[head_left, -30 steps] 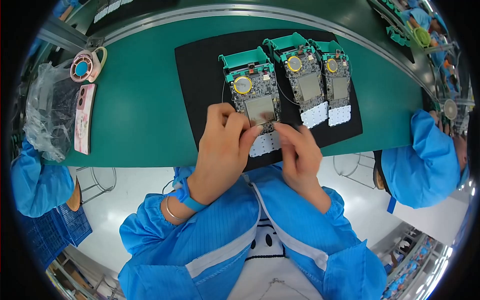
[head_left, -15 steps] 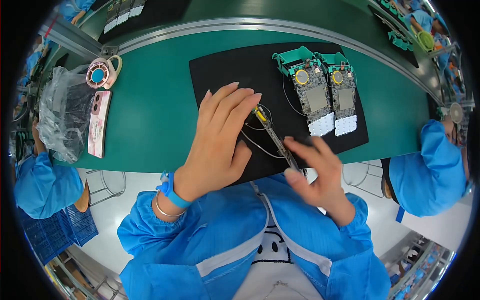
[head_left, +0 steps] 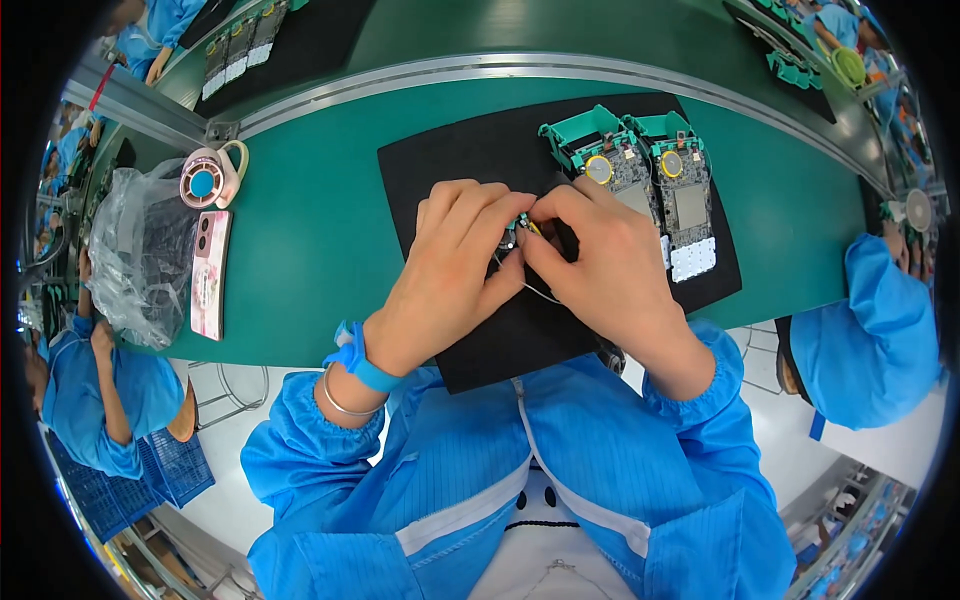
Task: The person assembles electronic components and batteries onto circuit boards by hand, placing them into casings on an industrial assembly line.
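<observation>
Both hands meet over the black mat (head_left: pixel 475 350), pinching the top end of a circuit board (head_left: pixel 533 229) between their fingertips. Only a bit of green and yellow shows there; fingers hide most of the board. My left hand (head_left: pixel 450 255) grips it from the left side, wearing a blue wrist strap (head_left: pixel 375 372). From the right, my right hand (head_left: pixel 608 255) closes its thumb and forefinger on the same end. A thin white cable (head_left: pixel 541 293) loops out below the fingers. Behind my right hand lie two more circuit boards (head_left: pixel 615 170) (head_left: pixel 690 207) with green plastic frames.
On the left of the green table (head_left: pixel 310 220) are a phone (head_left: pixel 208 285), a small handheld fan (head_left: pixel 203 183) and a clear plastic bag (head_left: pixel 140 260). A metal rail (head_left: pixel 480 68) crosses behind the mat. Co-workers in blue sit on both sides.
My right hand has moved up from the board's lower end to its top, joining my left fingers there. The left hand now pinches; the view has shifted slightly.
</observation>
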`<state>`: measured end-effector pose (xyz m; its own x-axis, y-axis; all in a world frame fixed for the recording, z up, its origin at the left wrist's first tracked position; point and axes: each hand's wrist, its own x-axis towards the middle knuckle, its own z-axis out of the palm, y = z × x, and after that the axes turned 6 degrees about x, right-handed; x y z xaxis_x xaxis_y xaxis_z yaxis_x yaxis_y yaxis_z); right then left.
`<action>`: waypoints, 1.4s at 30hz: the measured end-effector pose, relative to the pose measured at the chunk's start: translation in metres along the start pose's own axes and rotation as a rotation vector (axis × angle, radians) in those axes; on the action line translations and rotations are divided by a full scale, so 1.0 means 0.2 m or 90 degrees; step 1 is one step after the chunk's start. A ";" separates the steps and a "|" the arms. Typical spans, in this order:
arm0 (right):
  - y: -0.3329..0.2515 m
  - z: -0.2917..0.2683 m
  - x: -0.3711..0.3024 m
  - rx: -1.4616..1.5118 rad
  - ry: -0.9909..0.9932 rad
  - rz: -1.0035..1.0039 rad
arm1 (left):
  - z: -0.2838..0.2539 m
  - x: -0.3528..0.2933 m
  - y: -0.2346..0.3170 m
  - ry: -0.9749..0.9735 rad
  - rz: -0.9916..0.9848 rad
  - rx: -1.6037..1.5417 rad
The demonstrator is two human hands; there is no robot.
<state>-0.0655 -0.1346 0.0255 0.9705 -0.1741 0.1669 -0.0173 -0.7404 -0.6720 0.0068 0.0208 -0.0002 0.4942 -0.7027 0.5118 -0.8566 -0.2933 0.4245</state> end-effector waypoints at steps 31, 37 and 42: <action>0.20 0.02 -0.13 0.419 0.070 -0.045 | 0.01 0.00 -0.01 -0.048 0.049 0.096; 0.20 0.08 -0.14 0.419 0.120 -0.076 | 0.01 -0.01 0.02 -0.041 0.015 0.075; 0.25 0.10 -0.12 0.428 0.119 -0.182 | 0.00 -0.01 0.02 -0.056 -0.009 0.059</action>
<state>-0.0848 -0.1537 -0.0269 0.8575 -0.1861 0.4796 0.4373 -0.2272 -0.8701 0.0026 0.0204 -0.0002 0.4946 -0.7511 0.4374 -0.8619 -0.3593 0.3578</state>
